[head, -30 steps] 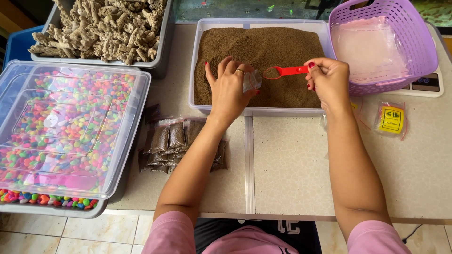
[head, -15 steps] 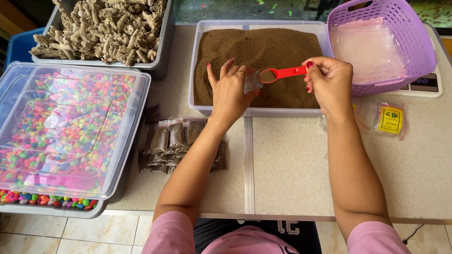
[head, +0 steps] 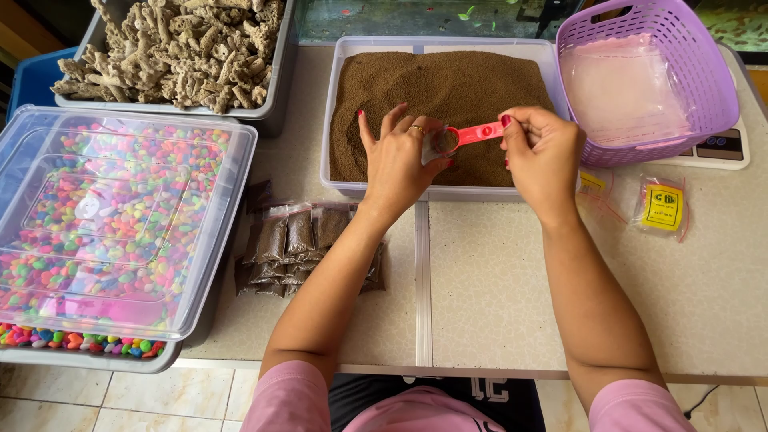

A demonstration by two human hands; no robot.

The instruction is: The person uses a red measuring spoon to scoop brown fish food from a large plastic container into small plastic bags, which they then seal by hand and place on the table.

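Observation:
My right hand [head: 544, 156] pinches the handle of a small red scoop [head: 468, 137] whose bowl holds brown granules. The scoop's bowl is at the mouth of a small clear bag [head: 436, 146] that my left hand [head: 398, 160] holds between thumb and forefinger, other fingers spread. Both hands hover over the front edge of a clear tub [head: 340, 96] filled with fine brown granules [head: 432, 88]. A pile of small filled bags [head: 300, 244] lies on the counter just left of my left forearm.
A purple basket [head: 704, 96] with empty clear bags sits at the right, on a scale [head: 720, 148]. Yellow-labelled packets [head: 662, 206] lie in front of it. A lidded bin of coloured pebbles [head: 112, 232] is at the left, with a tray of coral pieces [head: 176, 48] behind.
The scoop has swung from level over the granules to the bag's mouth, tipped toward my left hand. Both hands drifted slightly toward me, near the tub's front edge.

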